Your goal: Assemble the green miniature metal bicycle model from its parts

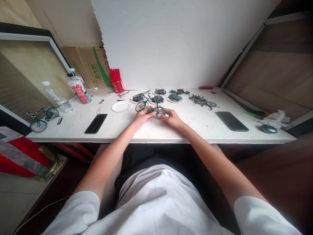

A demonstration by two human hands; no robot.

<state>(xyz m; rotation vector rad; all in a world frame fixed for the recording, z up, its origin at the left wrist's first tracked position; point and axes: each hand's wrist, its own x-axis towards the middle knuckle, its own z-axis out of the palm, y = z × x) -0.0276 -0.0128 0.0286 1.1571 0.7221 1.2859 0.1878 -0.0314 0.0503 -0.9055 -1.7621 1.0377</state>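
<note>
A small green model bicycle point(152, 107) is held upright between both hands over the front half of the table. My left hand point(141, 118) is closed on its lower frame, thumb pointing right. My right hand point(171, 118) grips the bicycle at the wheel on the right, thumb and fingers pinching it. Just beyond lie paper plates of small parts: dark pieces point(138, 98), more dark pieces point(160, 91), and green frame parts point(175, 97). A bare white plate point(121, 106) is left of the hands. Another green model bicycle point(44, 117) stands at the table's left end.
On the white table point(117, 130), a black phone point(96, 123) lies left and a dark flat slab point(232, 121) right. Loose dark parts point(202, 101) are heaped behind it. A clear bottle point(57, 97), a labelled bottle point(79, 88) and a red box point(117, 80) stand back left. A mouse-like object point(269, 129) sits far right.
</note>
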